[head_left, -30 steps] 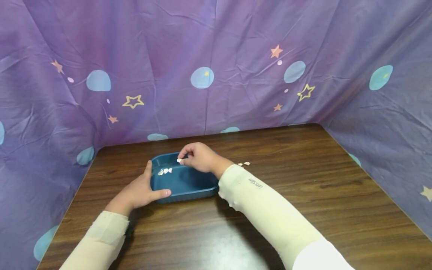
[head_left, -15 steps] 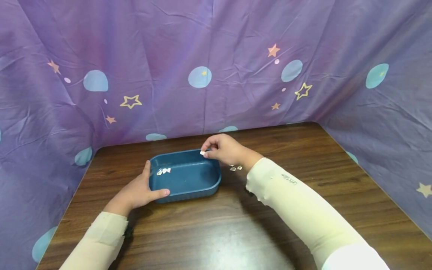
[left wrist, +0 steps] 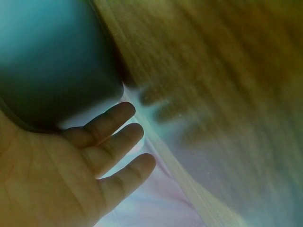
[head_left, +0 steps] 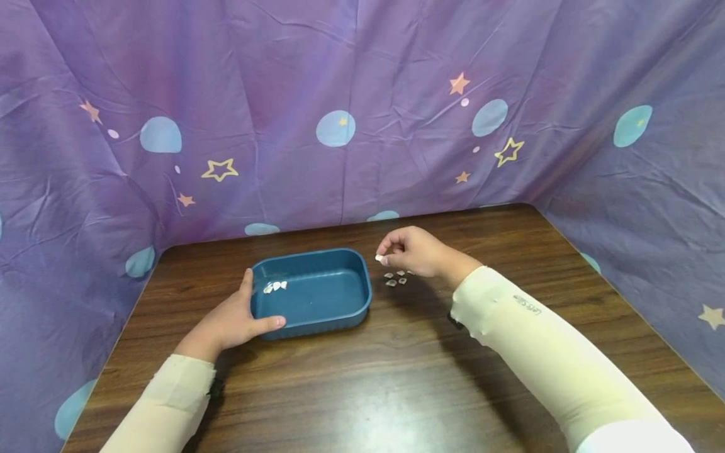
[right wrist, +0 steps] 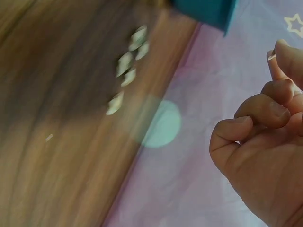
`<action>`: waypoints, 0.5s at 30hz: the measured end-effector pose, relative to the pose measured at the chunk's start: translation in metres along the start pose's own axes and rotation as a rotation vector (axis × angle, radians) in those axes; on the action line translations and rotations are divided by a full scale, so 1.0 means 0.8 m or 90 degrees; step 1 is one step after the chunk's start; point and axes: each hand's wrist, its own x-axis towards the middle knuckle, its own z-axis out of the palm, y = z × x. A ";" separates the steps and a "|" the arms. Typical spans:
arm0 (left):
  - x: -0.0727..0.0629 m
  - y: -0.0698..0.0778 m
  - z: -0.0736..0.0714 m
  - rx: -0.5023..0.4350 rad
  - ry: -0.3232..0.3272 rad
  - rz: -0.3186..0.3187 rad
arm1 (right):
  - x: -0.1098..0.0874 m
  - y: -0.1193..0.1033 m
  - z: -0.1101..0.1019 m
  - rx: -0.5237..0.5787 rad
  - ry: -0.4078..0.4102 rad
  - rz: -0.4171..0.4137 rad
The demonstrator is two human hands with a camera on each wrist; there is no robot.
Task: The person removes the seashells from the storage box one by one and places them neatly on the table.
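Observation:
My left hand (head_left: 229,322) rests against the left end of a blue rectangular tub (head_left: 325,302), its thumb over the front rim and a finger along the left side. In the left wrist view the other fingers (left wrist: 123,182) extend straight beside the tub. Several small white shell-like pieces (head_left: 275,287) lie inside, near its left end. Between thumb and fingertip, my right hand (head_left: 419,253) pinches another such piece (head_left: 379,258), just right of the tub and above the table. Below that hand, several similar pieces (head_left: 391,283) lie on the wood, clustered in two rows in the right wrist view.
The brown wooden table (head_left: 340,390) ends at a purple curtain (head_left: 283,94) with stars and blue circles, hanging behind it and along both sides. A tiny pale fleck (right wrist: 49,137) shows on the wood in the right wrist view.
From over the tub, my right hand has moved right, past its right rim, still pinching the small white piece. More of the pieces on the table now show. The left hand has stayed put.

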 end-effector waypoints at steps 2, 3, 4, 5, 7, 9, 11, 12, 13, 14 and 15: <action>0.000 0.000 0.000 0.000 0.001 0.000 | -0.005 0.011 -0.003 -0.011 -0.003 0.011; 0.000 0.000 0.000 0.000 0.001 0.000 | -0.007 0.016 -0.004 -0.018 -0.002 0.017; 0.000 0.000 0.000 0.000 0.001 -0.001 | -0.009 0.022 -0.004 -0.026 -0.001 0.021; 0.000 0.000 0.000 0.000 0.001 -0.001 | -0.011 0.028 -0.005 -0.036 0.000 0.025; 0.000 0.001 0.000 0.000 -0.001 -0.002 | -0.014 0.039 -0.006 -0.049 0.003 0.033; 0.000 0.001 0.000 -0.001 -0.003 -0.004 | -0.018 0.050 -0.007 -0.062 0.002 0.036; 0.000 0.001 0.000 -0.001 -0.004 -0.004 | -0.021 0.059 -0.007 -0.074 -0.001 0.040; -0.001 0.001 -0.001 -0.001 -0.003 -0.004 | -0.023 0.063 -0.007 -0.077 -0.003 0.044; -0.001 0.002 -0.001 -0.001 -0.002 -0.004 | -0.024 0.067 -0.008 -0.083 -0.004 0.047; -0.001 0.002 -0.001 0.000 -0.001 -0.003 | -0.025 0.070 -0.008 -0.089 -0.006 0.048; -0.001 0.002 -0.001 0.000 0.000 -0.002 | -0.026 0.072 -0.008 -0.093 -0.009 0.055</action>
